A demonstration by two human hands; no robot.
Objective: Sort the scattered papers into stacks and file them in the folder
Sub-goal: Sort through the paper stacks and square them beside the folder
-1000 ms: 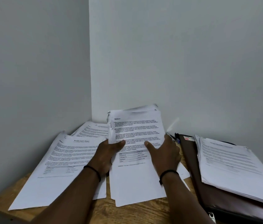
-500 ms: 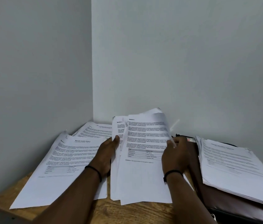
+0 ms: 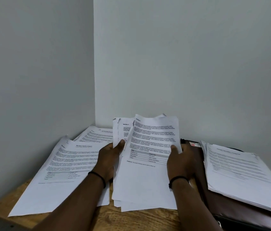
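Note:
A bundle of printed sheets (image 3: 123, 130) stands tilted up at the table's middle, and my left hand (image 3: 110, 156) grips its left edge. My right hand (image 3: 179, 161) pinches the right edge of the top sheet (image 3: 149, 147), which is fanned to the right off the bundle. On the left lies a paper stack headed "Sample Health Report" (image 3: 68, 165), with another stack (image 3: 96, 135) behind it. A dark brown folder (image 3: 199, 167) lies at the right with a paper stack (image 3: 234, 170) on it.
The wooden table (image 3: 141, 219) sits in a corner between two grey walls. Its front left edge (image 3: 6, 219) shows near the frame's bottom. A label (image 3: 194, 144) is on the folder's top end.
My right hand has moved right and taken the top sheet's right edge, sliding the sheet to the right off the bundle. My left hand keeps its grip on the bundle's left edge.

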